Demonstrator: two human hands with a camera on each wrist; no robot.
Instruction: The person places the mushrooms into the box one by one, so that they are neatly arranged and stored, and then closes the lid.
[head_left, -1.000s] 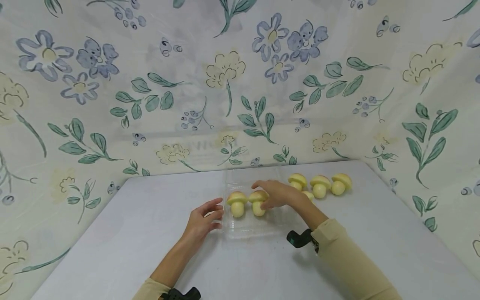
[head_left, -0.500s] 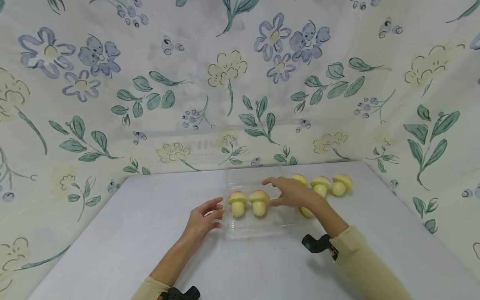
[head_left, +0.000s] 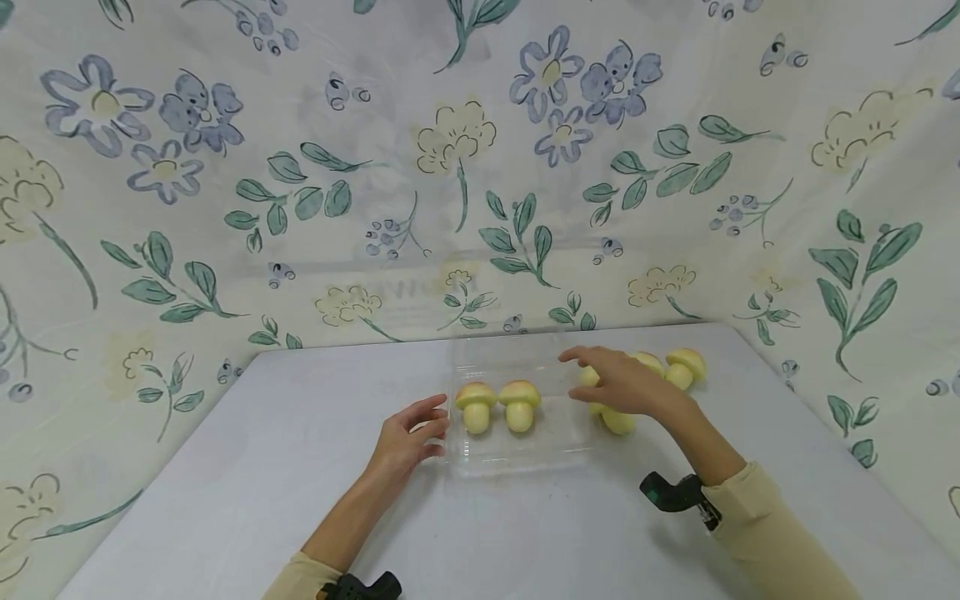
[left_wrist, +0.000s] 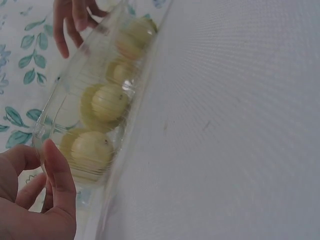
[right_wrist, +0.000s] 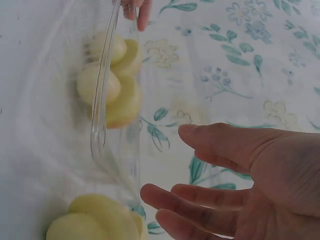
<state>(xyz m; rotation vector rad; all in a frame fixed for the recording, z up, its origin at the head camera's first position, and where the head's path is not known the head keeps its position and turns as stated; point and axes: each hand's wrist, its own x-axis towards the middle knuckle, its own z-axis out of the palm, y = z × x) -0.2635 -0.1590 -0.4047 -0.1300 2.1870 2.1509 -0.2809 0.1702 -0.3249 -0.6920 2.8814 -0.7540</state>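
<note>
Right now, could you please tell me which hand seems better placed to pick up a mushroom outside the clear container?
Probably the right hand, empty and near the loose mushrooms; the left hand is on the other side of the container.

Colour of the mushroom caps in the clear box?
Yellow, with an orange-pink tinge on top; the caps show best in the head view.

A smooth white counter [head_left: 225, 483] with a few small dark specks [left_wrist: 206, 125] stretches before a white floral backdrop [head_left: 300, 242], printed with blue flowers [head_left: 102, 104], pale yellow blossoms [head_left: 456, 137], green leafy sprigs [head_left: 516, 237] and blue berry clusters [head_left: 384, 240].
</note>
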